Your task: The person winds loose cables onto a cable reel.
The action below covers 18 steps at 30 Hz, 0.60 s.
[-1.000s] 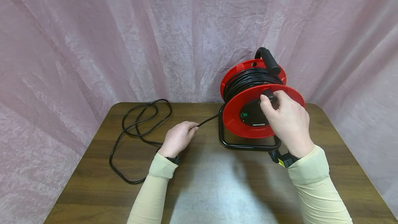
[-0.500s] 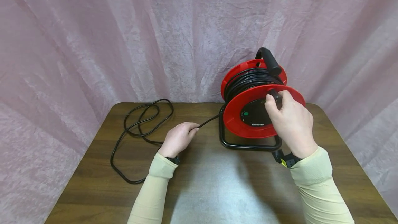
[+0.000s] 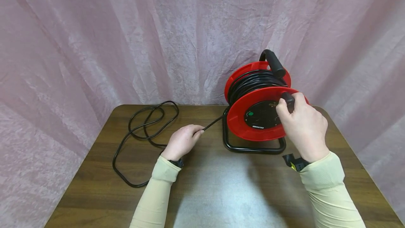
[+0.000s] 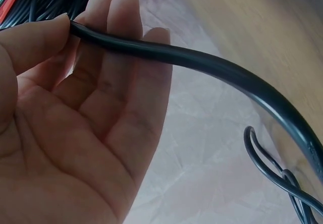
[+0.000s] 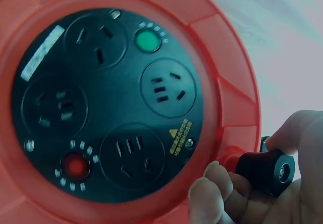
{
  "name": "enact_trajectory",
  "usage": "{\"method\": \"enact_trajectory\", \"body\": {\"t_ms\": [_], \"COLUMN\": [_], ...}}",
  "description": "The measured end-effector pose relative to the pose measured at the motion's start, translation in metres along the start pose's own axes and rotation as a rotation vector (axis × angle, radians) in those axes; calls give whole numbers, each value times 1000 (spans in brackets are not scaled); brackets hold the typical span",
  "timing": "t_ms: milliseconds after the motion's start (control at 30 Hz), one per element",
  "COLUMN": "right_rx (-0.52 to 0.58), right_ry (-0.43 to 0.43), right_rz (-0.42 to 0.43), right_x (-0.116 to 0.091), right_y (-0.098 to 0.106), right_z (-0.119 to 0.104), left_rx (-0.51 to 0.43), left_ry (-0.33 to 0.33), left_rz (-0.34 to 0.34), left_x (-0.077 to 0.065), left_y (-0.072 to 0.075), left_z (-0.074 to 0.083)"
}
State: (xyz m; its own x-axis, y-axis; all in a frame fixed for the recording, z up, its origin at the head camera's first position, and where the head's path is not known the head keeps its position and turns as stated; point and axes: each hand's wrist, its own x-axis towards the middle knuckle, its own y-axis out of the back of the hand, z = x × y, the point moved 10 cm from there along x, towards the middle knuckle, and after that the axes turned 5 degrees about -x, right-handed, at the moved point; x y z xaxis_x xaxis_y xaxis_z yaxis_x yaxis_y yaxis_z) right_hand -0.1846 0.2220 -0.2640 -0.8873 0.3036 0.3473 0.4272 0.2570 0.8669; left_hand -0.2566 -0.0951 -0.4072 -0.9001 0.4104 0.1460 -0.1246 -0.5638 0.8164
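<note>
A red cable reel [image 3: 235, 120] stands on a black tube frame [image 3: 253, 149] at the table's back right, black cable wound between its discs. My right hand [image 3: 305, 126] grips the black crank knob [image 5: 265, 171] on the near disc, thumb and fingers around it. The disc's dark centre carries several sockets, a green button [image 5: 148, 41] and a red one [image 5: 75, 166]. My left hand [image 3: 183, 140] pinches the loose black cable [image 4: 202, 65] between thumb and fingers, left of the reel. From there the cable runs taut to the drum.
Loose cable loops [image 3: 145, 134] lie on the table's left side. A black carry handle [image 3: 274, 64] tops the reel frame. The wooden table [image 3: 95, 192] ends at pink curtains [image 3: 177, 38] behind and at both sides.
My right hand has moved right and slightly down with the knob, turning the reel's disc. The left hand stays nearly in place, while the loose cable loops have slid slightly right.
</note>
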Motion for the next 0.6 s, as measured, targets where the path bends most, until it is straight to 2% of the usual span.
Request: {"method": "enact_trajectory", "body": {"t_ms": [233,600], "right_rx": [-41,-57], "right_ry": [6,-25], "right_rz": [73,42], "right_x": [0,0], "right_y": [6,9], "right_z": [4,19], "left_rx": [-14,-32], "left_ry": [3,-8], "left_rz": [-6,2], "left_x": [0,-1], "left_y": [1,2], "left_z": [0,2]}}
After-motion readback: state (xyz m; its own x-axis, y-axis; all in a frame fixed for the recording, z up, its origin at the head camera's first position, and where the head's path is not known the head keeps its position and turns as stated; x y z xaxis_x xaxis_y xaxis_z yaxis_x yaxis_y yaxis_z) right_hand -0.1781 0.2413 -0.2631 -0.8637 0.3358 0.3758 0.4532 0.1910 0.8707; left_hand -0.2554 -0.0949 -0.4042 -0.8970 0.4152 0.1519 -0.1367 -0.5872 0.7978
